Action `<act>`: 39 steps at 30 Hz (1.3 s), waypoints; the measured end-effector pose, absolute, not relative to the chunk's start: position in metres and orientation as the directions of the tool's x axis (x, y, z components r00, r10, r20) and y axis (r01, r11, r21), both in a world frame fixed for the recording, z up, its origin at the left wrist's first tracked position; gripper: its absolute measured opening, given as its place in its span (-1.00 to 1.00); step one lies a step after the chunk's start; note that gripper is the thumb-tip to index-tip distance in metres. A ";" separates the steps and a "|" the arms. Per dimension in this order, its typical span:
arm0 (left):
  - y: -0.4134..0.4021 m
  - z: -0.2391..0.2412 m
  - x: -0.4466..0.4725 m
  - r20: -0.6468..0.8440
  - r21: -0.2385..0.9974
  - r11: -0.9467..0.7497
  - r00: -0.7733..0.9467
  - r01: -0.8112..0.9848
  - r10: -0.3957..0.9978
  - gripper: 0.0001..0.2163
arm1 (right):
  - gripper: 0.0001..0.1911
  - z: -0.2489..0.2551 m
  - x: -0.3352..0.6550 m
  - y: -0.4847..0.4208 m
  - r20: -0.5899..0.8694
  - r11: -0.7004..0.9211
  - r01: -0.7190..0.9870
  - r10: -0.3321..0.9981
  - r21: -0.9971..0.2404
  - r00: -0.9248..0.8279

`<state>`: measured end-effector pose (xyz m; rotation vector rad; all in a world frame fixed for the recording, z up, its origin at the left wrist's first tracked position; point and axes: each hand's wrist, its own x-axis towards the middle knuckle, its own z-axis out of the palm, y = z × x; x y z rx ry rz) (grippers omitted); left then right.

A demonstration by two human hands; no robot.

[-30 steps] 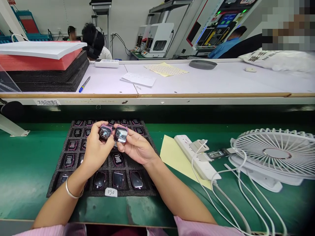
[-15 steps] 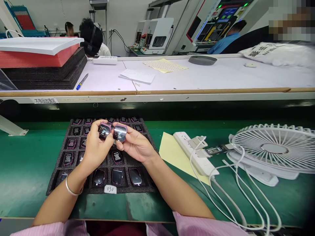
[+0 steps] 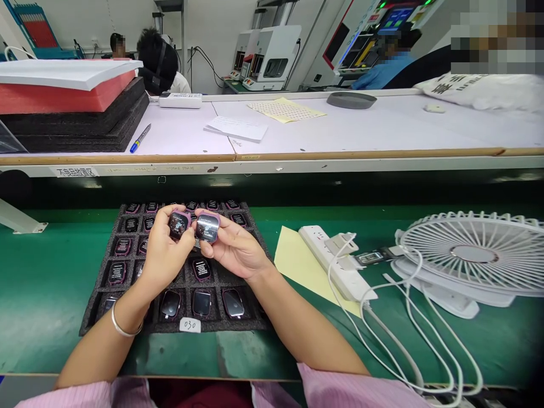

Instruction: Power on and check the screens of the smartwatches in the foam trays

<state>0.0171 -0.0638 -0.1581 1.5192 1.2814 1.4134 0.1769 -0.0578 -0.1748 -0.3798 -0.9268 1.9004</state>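
Spanning the lower view, a green table [image 3: 51, 283] carries a dark foam tray [image 3: 216, 327] with small watches [image 3: 201, 303] in its compartments, a white fan [image 3: 474, 255] at the right, and a power strip [image 3: 317, 242] between the two. Above the tray, the left hand [image 3: 165, 258] holds one watch [image 3: 178, 225] between thumb and bent fingers, while the right hand [image 3: 238, 249] pinches a second watch [image 3: 208, 228] just beside it; a card [image 3: 190, 325] marked 030 sits at the tray's near edge.
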 end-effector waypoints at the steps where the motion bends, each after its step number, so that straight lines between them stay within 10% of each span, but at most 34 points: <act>1: -0.064 -0.158 0.017 0.295 0.941 -0.274 -0.081 0.201 0.952 -0.63 | -0.51 -0.175 0.177 -0.058 0.120 -0.259 -0.624 0.859 -0.738 -0.498; 39: -0.064 -0.156 0.020 0.306 0.940 -0.289 -0.075 0.183 0.949 -0.65 | -0.55 -0.173 0.177 -0.058 0.109 -0.239 -0.602 0.869 -0.762 -0.482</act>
